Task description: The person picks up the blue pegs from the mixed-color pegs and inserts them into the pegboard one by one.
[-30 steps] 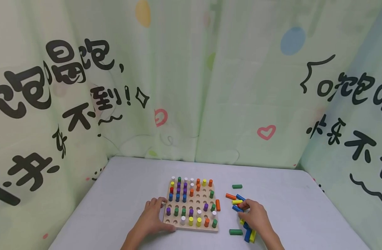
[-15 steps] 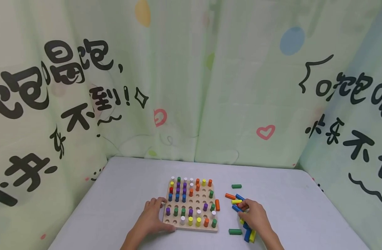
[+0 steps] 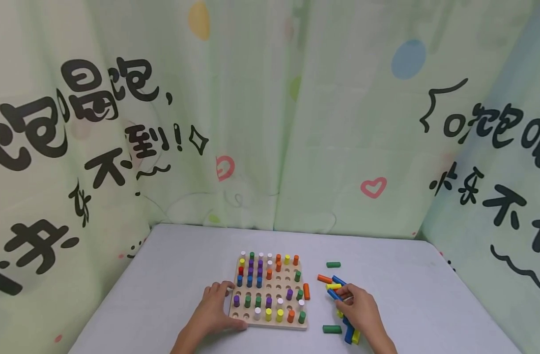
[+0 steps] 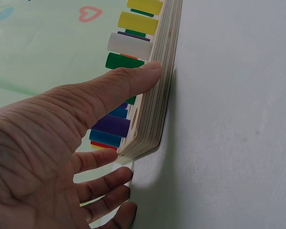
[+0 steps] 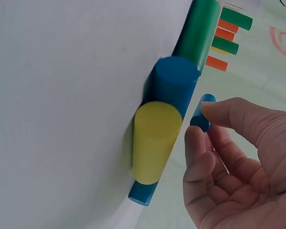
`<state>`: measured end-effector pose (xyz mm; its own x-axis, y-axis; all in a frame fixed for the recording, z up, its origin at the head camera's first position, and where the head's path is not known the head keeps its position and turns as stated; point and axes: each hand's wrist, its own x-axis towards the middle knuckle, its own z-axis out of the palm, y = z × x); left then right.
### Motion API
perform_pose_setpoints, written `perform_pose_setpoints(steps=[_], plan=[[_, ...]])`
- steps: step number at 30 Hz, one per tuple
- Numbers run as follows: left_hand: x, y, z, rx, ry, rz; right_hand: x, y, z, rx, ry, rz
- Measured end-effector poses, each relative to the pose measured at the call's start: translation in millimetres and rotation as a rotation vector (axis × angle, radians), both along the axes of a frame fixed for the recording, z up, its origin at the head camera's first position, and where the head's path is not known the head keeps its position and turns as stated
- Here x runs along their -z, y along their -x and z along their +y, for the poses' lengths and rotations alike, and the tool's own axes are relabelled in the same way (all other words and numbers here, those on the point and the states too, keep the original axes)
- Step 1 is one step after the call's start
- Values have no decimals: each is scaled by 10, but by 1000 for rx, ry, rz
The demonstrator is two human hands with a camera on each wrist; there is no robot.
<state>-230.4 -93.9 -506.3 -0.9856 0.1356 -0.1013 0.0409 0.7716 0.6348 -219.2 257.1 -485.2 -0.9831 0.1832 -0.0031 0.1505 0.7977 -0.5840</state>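
A wooden pegboard [image 3: 275, 290] with rows of coloured pegs lies on the table. My left hand [image 3: 215, 306] holds its near left corner, thumb along the front edge and index finger at the left side. In the left wrist view the thumb presses the layered board edge [image 4: 155, 109] while the other fingers stay loose. To the right of the board, my right hand [image 3: 360, 307] pinches a blue peg [image 5: 199, 113] between thumb and index finger. Loose pegs lie under and beside that hand, including a yellow peg [image 3: 333, 286] and a green peg [image 3: 332, 329].
An orange peg [image 3: 306, 291] lies against the board's right side. Farther back are another green peg [image 3: 333, 264] and an orange peg [image 3: 325, 279]. Blue and yellow pegs [image 3: 355, 337] lie near the right wrist. A printed curtain [image 3: 270, 123] hangs behind the white table [image 3: 185, 255].
The right hand's fingers have shifted slightly on the blue peg, which appears a little moved. The left hand and board stay in place; the head view has drifted slightly.
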Motion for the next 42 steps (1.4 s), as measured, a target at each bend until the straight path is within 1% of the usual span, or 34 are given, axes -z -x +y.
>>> perform_pose_setpoints(steps=[9, 13, 19, 23, 29, 36, 42], plan=[[11, 4, 5, 6, -8, -2, -8, -66, -68, 7, 54, 49], [10, 11, 2, -1, 1, 3, -36, -61, -135, 2, 97, 83], [7, 13, 0, -8, 0, 0, -55, -32, -249, -5, 127, 117], [4, 14, 3, -10, 1, -2, -68, -19, -323, -24, 151, 131], [6, 16, 4, -3, 5, -7, -83, -14, -394, -63, 159, 166], [-5, 21, 14, -14, 7, -16, -110, 19, -472, -88, 162, 170], [3, 19, 14, -17, 14, -16, -146, 34, -564, -104, 182, 146]])
